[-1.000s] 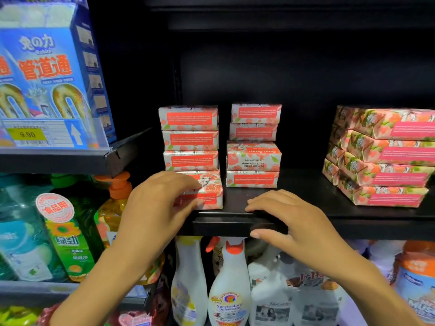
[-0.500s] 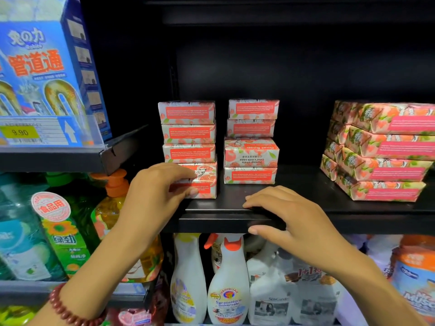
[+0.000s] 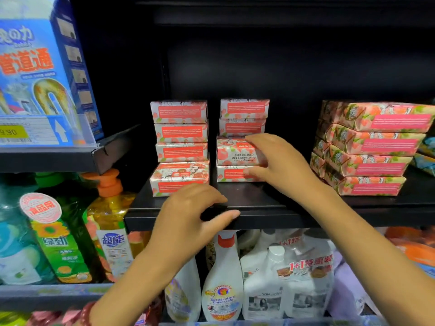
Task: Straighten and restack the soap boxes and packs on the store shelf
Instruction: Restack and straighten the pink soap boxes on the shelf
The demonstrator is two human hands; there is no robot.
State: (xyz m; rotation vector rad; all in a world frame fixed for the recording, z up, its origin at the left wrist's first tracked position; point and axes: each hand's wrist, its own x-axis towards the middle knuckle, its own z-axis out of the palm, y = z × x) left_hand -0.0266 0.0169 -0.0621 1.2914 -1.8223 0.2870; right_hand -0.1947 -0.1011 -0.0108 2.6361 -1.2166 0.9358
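Risk: right hand (image 3: 280, 161) grips the inverted goat's milk soap box (image 3: 233, 152) under its fingers, two boxes (image 3: 243, 118) stacked above; pulling could topple them, left hand (image 3: 195, 212) loosely curled, empty.

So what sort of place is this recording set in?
Most likely a shop, probably the household-goods aisle of a supermarket. A yellow price tag sits on a shelf edge, identical soap boxes stand in stacks, and cleaning-product bottles crowd the shelf below.
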